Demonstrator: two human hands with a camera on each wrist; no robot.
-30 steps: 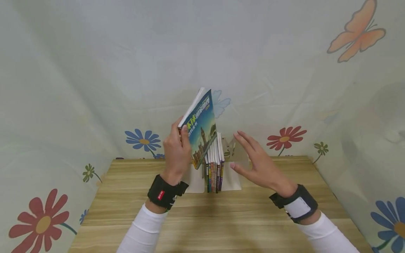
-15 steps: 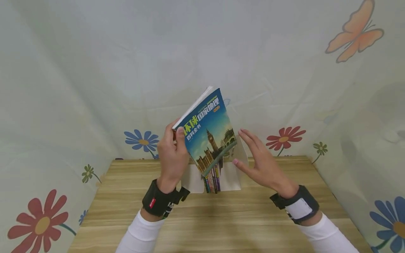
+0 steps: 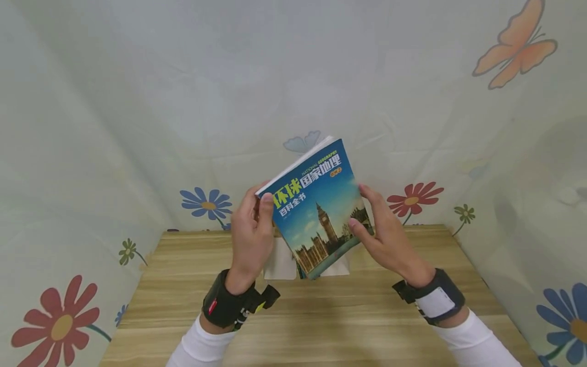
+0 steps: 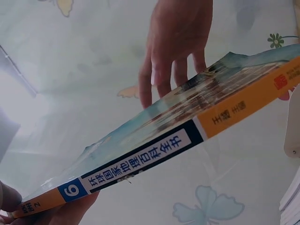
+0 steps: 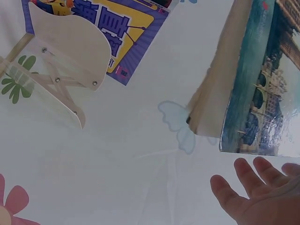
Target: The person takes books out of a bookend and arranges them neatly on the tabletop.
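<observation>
A blue paperback book (image 3: 316, 204) with a clock tower on its cover is held tilted above the table. My left hand (image 3: 251, 232) pinches its upper left corner, thumb on the cover and fingers behind. My right hand (image 3: 390, 239) is at the book's right edge, fingers extended and thumb over the cover in the head view. In the right wrist view, a small gap shows between those fingertips (image 5: 241, 164) and the book. The left wrist view shows the orange and dark spine (image 4: 140, 157). Behind the held book, a row of standing books is mostly hidden.
White bookend plates (image 3: 279, 262) lie on the wooden table (image 3: 293, 326) beneath the book. The right wrist view shows a white bookend (image 5: 75, 51) beside a purple book (image 5: 124, 40). A flower-printed cloth (image 3: 220, 102) surrounds the table at the back and sides.
The left hand has turned the book's cover toward the head camera, and the book has moved right and lower, covering the standing books. Its right edge now meets the right hand's outline.
</observation>
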